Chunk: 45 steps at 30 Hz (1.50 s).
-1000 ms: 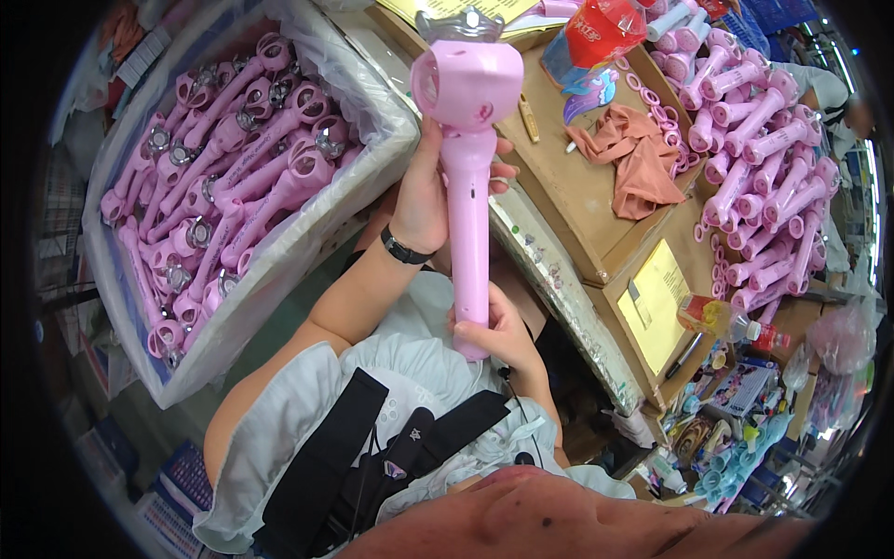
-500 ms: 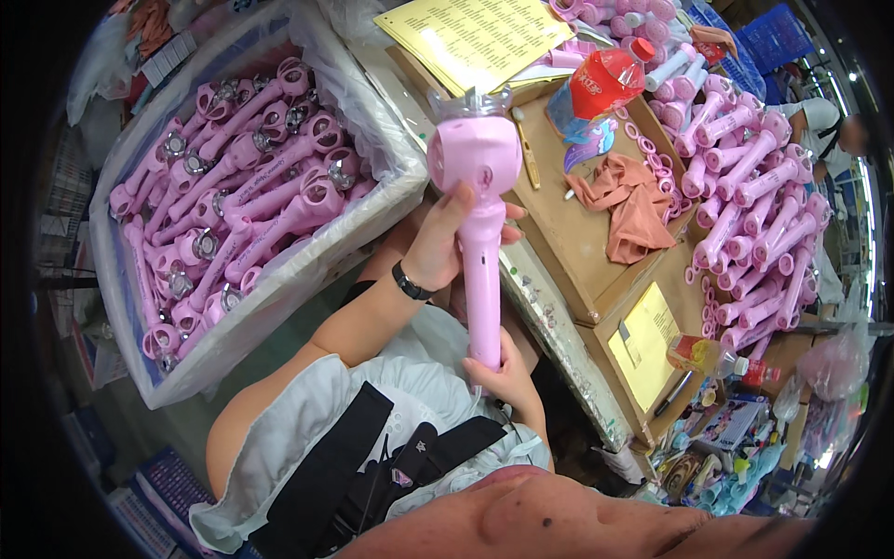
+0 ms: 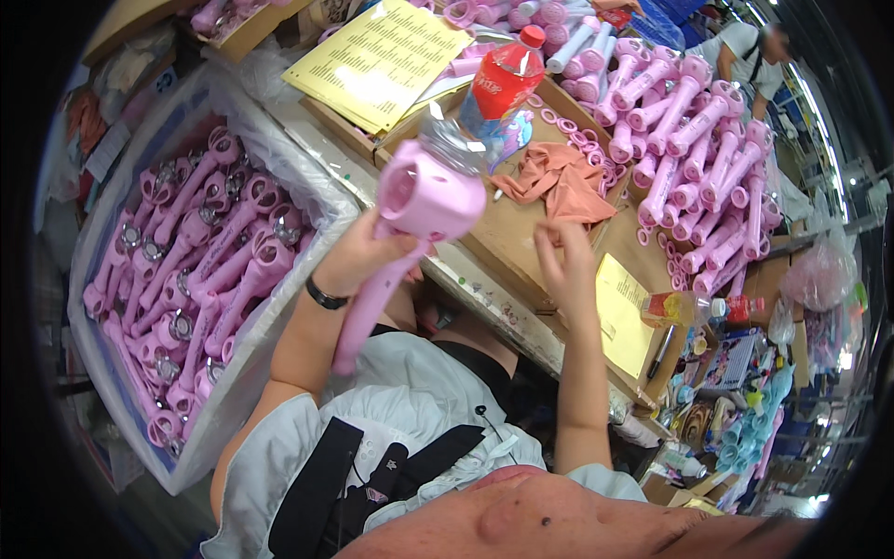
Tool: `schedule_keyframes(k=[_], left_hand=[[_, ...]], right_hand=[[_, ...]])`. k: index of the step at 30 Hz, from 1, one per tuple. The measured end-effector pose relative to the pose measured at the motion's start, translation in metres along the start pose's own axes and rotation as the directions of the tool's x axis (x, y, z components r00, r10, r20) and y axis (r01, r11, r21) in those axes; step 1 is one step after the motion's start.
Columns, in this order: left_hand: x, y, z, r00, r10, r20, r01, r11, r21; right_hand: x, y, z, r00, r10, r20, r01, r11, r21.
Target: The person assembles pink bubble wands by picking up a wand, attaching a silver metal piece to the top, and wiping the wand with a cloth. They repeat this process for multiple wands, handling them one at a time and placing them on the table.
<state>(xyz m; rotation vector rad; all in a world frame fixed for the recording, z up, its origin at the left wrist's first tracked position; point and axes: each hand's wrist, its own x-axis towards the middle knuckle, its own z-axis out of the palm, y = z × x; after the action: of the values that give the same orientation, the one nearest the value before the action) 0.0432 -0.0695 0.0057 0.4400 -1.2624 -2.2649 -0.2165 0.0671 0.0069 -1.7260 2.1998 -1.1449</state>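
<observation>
My left hand (image 3: pixel 358 253) is closed around the neck of a pink toy wand (image 3: pixel 433 197). The wand tilts, its round hollow head and clear crown up and its handle pointing down toward my lap. My right hand (image 3: pixel 564 259) is over the cardboard tray (image 3: pixel 484 233), at the near edge of a crumpled orange cloth (image 3: pixel 557 182). Its thumb and fingers look apart, with nothing visible between them. Whether the fingertips touch the cloth is hard to tell.
To the left stands a lined bin (image 3: pixel 200 447) of crowned pink wands. Pink wand handles (image 3: pixel 698 140) pile up at the far right. A red-labelled bottle (image 3: pixel 503 84), yellow printed sheets (image 3: pixel 377 61), a yellow pad (image 3: pixel 626 317), a lying bottle (image 3: pixel 684 309) and a pen (image 3: pixel 662 349) are on the table.
My right hand has let go of the wand's handle end and moved right to the orange cloth. My left hand has tilted the wand and brought it left. The view has shifted.
</observation>
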Motion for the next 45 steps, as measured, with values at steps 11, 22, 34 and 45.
schedule_keyframes(k=[11,22,34,45], left_hand=[[0.016,-0.049,0.008,0.940,-0.319,0.123,0.341,0.896,-0.286],[0.021,-0.060,0.030,0.941,-0.327,0.091,0.339,0.904,-0.262],[0.022,-0.060,0.038,0.972,-0.222,0.074,0.234,0.908,-0.349],[0.021,-0.072,0.024,0.932,-0.348,0.100,0.361,0.876,-0.318]], right_hand=[[0.060,0.032,0.014,0.896,0.406,-0.179,-0.204,0.735,0.646],[0.032,-0.037,0.050,0.940,-0.053,-0.337,0.119,0.976,0.180],[-0.017,-0.053,0.076,0.849,-0.309,-0.428,0.275,0.951,-0.141],[0.041,-0.021,0.047,0.998,0.059,-0.023,-0.036,0.825,0.564]])
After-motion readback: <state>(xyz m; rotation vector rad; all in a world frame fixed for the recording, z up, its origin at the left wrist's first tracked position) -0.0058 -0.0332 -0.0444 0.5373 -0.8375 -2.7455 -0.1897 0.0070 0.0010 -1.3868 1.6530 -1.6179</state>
